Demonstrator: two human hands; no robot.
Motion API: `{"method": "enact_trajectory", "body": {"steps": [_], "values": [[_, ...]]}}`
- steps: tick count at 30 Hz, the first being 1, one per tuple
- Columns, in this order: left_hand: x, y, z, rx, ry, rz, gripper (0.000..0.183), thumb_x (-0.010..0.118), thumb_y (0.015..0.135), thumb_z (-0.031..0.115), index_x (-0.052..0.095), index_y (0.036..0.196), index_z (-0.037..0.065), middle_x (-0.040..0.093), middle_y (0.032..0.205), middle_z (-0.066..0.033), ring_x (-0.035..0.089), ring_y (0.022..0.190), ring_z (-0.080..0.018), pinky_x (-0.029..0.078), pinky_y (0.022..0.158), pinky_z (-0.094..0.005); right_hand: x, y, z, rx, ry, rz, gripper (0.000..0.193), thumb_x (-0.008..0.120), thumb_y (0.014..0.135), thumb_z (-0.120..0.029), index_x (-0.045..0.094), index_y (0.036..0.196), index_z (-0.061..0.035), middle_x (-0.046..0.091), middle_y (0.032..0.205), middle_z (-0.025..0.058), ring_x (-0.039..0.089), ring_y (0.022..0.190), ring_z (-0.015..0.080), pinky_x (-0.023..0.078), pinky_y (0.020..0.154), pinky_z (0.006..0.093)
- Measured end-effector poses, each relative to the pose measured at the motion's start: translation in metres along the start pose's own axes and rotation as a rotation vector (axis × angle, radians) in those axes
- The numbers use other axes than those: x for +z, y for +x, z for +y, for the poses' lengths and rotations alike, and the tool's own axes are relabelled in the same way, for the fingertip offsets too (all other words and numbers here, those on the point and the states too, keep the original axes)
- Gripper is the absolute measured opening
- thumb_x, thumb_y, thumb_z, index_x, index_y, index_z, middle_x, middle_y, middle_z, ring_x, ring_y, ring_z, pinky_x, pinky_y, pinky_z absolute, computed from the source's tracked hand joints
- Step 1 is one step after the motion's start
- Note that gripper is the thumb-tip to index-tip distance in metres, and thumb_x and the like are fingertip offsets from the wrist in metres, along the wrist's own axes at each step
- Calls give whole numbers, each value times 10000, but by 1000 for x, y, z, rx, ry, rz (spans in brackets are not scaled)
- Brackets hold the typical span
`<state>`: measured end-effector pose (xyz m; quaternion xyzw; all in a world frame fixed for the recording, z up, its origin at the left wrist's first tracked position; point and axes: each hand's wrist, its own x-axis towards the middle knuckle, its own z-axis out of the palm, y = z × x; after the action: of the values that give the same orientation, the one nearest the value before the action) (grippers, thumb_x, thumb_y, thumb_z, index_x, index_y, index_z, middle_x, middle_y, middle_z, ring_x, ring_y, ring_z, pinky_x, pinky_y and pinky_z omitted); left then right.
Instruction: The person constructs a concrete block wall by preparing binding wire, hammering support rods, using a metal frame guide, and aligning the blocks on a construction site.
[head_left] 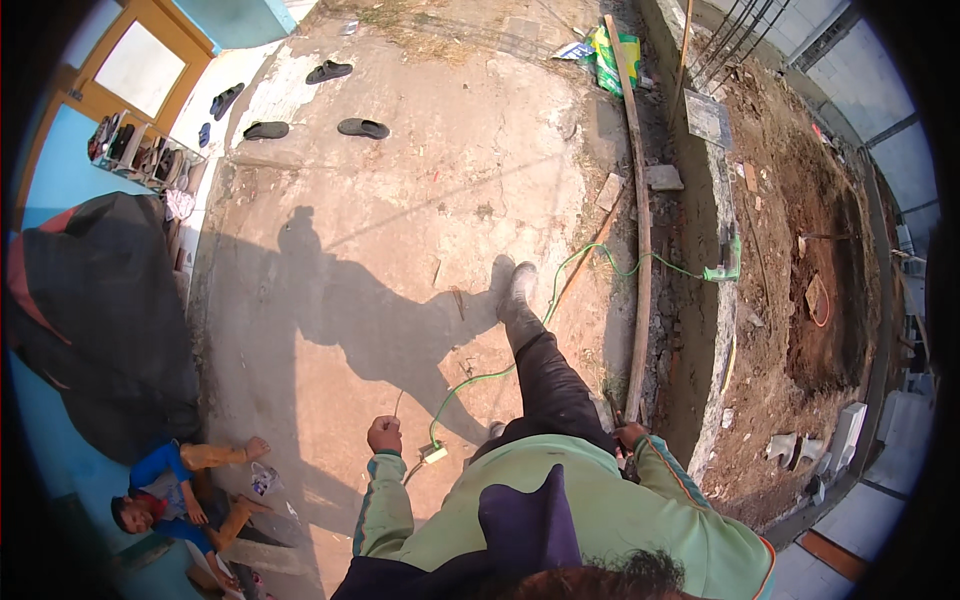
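Observation:
My left hand (pixel 384 434) is closed, with a thin wire-like strand (pixel 400 401) sticking up from its fingers. Just right of it, a green extension cord (pixel 470 380) runs to a pale socket block (pixel 433 455), with a dark cable leading off below. At my right side, my right hand (pixel 630 436) is curled round something dark beside my hip; its shape is mostly hidden by my body. A long wooden pole (pixel 640 220) lies past that hand, along the low wall.
The low concrete wall (pixel 705 360) stands on the right, with dug earth (pixel 830 280) beyond. A green cable reel (pixel 724 262) rests on it. Sandals (pixel 362 128) lie ahead. A covered bulky shape (pixel 110 320) and a seated person (pixel 180 490) are at left.

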<state>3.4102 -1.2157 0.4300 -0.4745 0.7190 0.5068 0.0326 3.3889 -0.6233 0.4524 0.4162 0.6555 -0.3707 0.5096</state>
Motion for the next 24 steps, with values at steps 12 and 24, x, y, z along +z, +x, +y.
{"method": "enact_trajectory", "body": {"steps": [12,24], "values": [[32,112,139,67,172,174,53,696,748,-26,685,779,15,620,614,-69,561,491,-152,452,421,-330,-156,48,-478,-42,-1,-2,262,650,926,-185,544,833,36,568,603,141,551,406,253,428,356,415],[214,390,414,510,1420,-390,120,705,775,336,761,763,231,737,783,19,720,779,-217,585,683,-397,-270,101,-853,-96,2,222,278,664,921,-198,668,793,49,671,663,163,653,498,246,520,453,389]]}}
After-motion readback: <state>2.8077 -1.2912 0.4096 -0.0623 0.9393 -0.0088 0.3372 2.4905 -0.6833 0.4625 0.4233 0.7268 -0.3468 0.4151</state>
